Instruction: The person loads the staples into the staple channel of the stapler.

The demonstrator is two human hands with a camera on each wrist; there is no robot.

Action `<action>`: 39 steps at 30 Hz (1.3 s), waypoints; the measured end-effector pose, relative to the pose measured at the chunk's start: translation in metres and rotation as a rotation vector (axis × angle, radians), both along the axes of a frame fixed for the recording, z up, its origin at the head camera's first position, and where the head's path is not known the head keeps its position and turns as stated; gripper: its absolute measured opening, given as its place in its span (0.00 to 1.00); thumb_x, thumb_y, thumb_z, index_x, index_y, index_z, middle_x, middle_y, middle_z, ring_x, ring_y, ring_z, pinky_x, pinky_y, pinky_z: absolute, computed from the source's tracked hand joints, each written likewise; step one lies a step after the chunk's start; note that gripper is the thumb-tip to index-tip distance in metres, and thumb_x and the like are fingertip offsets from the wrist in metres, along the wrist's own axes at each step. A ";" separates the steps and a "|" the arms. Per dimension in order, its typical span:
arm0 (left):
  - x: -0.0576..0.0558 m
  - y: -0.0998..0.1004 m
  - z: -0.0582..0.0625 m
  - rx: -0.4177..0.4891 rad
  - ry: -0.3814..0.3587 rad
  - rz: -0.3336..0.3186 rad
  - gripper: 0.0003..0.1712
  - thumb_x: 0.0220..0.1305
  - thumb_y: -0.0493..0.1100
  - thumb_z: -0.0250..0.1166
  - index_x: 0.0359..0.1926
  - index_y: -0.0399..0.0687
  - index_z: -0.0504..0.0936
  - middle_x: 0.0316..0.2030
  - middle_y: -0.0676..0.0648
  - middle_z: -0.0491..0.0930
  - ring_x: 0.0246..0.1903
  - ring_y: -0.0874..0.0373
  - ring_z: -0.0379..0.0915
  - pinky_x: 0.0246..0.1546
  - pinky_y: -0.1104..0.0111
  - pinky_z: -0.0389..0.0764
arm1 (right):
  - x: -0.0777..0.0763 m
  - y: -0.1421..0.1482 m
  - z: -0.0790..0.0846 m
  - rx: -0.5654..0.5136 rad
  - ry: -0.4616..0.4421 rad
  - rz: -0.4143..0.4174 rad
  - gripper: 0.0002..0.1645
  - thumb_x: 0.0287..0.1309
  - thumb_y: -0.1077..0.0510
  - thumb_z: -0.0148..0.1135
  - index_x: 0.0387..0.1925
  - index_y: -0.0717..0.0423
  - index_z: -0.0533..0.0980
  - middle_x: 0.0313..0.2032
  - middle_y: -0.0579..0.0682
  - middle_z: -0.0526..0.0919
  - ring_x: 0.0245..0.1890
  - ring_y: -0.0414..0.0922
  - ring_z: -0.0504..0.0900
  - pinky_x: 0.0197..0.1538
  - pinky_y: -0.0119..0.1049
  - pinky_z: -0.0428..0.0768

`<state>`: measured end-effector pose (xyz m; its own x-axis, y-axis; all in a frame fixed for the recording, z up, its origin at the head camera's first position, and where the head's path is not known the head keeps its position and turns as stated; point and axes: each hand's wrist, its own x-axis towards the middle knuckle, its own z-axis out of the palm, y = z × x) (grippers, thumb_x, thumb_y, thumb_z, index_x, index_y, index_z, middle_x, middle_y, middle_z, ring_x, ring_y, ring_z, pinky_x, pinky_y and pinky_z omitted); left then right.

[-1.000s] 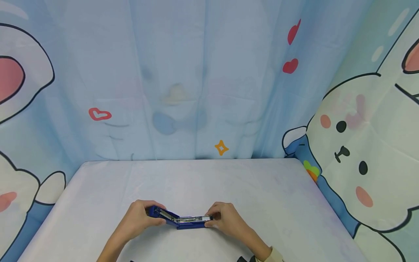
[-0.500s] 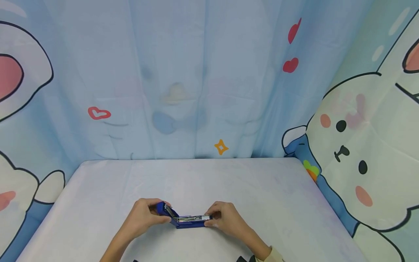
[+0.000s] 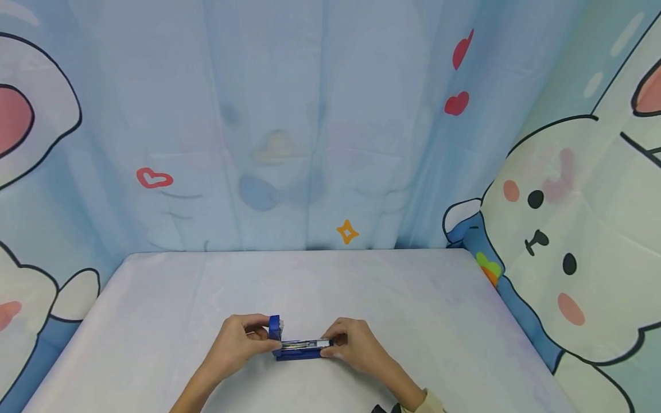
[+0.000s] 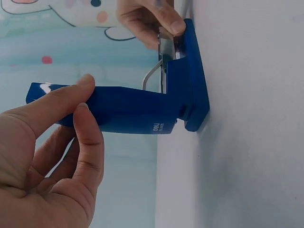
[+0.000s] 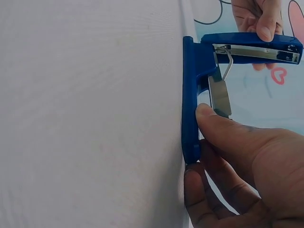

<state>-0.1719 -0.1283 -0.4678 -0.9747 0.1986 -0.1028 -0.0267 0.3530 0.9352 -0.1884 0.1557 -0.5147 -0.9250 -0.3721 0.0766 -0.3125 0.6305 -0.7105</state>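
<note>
A blue stapler (image 3: pixel 299 353) lies on the table with its top arm swung up, standing about upright from the base. Its metal staple channel (image 5: pixel 220 97) shows between the two parts, and a bent metal rod links them near the hinge. My left hand (image 3: pixel 241 338) pinches the raised top arm (image 4: pixel 123 107) between thumb and fingers. At the other end, my right hand (image 3: pixel 356 343) holds the front of the base (image 5: pixel 190 104), its thumb on the inner side. In the right wrist view the underside of the top arm faces the channel side.
A white cloth covers the table (image 3: pixel 310 287). Behind it hangs a light blue curtain (image 3: pixel 289 86) printed with hearts and rabbits. A dark object (image 3: pixel 379 408) shows at the bottom edge by the right sleeve.
My left hand has moved right and lifted the stapler's top arm from a low leftward slant to about upright. The base and my right hand have stayed nearly in place.
</note>
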 end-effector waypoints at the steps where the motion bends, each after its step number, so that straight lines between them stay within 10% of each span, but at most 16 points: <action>1: 0.000 0.001 -0.001 0.010 0.001 0.000 0.28 0.50 0.37 0.84 0.53 0.34 0.88 0.32 0.47 0.86 0.32 0.57 0.80 0.32 0.72 0.82 | 0.000 0.000 0.000 0.001 -0.001 0.000 0.10 0.50 0.59 0.84 0.36 0.52 0.91 0.35 0.41 0.88 0.32 0.32 0.77 0.36 0.26 0.79; 39: -0.004 0.024 -0.025 0.252 -0.012 -0.004 0.26 0.52 0.33 0.82 0.53 0.32 0.88 0.32 0.50 0.75 0.28 0.65 0.67 0.30 0.77 0.69 | -0.002 0.001 -0.001 0.010 -0.022 0.019 0.11 0.51 0.58 0.83 0.38 0.49 0.91 0.35 0.40 0.88 0.33 0.32 0.78 0.38 0.26 0.80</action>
